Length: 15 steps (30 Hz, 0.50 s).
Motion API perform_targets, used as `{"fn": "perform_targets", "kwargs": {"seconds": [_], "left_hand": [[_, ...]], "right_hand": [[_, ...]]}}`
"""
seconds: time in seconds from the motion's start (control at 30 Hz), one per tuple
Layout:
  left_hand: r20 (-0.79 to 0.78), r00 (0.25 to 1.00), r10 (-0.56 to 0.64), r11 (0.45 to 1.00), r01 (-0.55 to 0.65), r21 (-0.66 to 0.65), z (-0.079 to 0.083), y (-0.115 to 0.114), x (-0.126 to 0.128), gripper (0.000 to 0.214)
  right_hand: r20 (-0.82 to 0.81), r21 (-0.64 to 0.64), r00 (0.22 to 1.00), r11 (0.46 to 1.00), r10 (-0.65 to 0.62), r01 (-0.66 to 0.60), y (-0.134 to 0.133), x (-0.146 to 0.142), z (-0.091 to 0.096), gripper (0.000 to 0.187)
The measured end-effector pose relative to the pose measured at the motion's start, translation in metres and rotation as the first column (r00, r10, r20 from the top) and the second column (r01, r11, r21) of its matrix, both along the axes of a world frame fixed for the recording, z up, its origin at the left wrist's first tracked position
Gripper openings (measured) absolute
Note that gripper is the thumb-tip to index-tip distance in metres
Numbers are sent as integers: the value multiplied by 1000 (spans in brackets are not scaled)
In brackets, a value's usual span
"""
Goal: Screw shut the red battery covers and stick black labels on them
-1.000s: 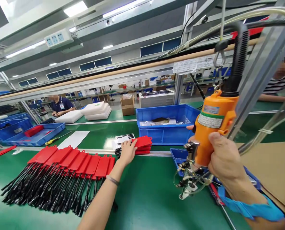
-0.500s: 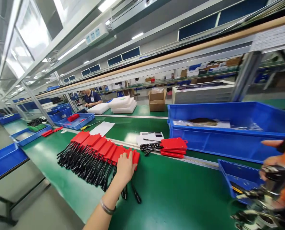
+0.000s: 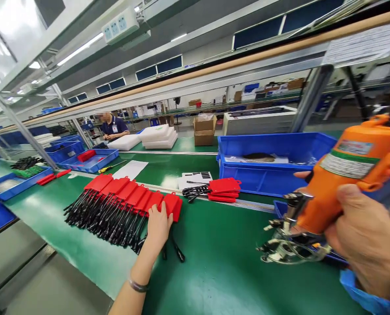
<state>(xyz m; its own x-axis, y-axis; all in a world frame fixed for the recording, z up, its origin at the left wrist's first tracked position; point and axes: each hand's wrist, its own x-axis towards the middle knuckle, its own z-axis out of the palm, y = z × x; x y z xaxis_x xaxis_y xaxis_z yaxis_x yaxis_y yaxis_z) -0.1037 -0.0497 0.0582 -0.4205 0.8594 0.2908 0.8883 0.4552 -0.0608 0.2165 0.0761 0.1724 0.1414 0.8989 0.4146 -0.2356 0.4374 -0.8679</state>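
Note:
My left hand (image 3: 158,221), with a bracelet at the wrist, is at the right end of a row of overlapping flat red cases (image 3: 125,192). Its fingers and thumb close on the endmost red case (image 3: 172,204). Black cables with plug ends (image 3: 116,225) trail from the row toward the near edge. My right hand (image 3: 362,232) is wrapped around an orange hand-held power tool (image 3: 339,170). Metal jaw-like parts (image 3: 288,247) at the tool's lower end hang above the green bench, well apart from the red cases.
Behind the row lie a smaller red stack (image 3: 224,188) with cables, a white sheet (image 3: 131,169) and a screwdriver (image 3: 104,168). A large blue bin (image 3: 257,179) borders the right. Blue trays (image 3: 107,156) stand left; a person (image 3: 114,127) sits across the bench.
The orange tool has come from the right edge further into view, held in my right hand. The view has shifted right; my left hand stays at the row's end.

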Motion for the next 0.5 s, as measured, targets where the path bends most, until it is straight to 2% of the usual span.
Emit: {"fn": "perform_targets", "kwargs": {"seconds": [0.1, 0.17, 0.23, 0.37, 0.5], "left_hand": [[36, 975, -218, 976, 218, 12, 5, 3, 31, 46], [79, 915, -397, 917, 398, -3, 1, 8, 60, 47], [119, 847, -517, 851, 524, -31, -8, 14, 90, 48], [161, 775, -611, 777, 626, -64, -28, 22, 126, 47], [187, 766, -615, 771, 634, -62, -38, 24, 130, 45]], "right_hand": [[-106, -29, 992, 997, 68, -72, -3, -7, 4, 45], [-102, 10, 990, 995, 98, -97, -3, -13, 2, 47], [-76, 35, 990, 993, 119, -117, -2, -17, -2, 50], [-50, 56, 994, 994, 96, -93, 1, -26, -11, 52], [-36, 69, 996, 995, 80, -78, 5, -34, -21, 54]]}}
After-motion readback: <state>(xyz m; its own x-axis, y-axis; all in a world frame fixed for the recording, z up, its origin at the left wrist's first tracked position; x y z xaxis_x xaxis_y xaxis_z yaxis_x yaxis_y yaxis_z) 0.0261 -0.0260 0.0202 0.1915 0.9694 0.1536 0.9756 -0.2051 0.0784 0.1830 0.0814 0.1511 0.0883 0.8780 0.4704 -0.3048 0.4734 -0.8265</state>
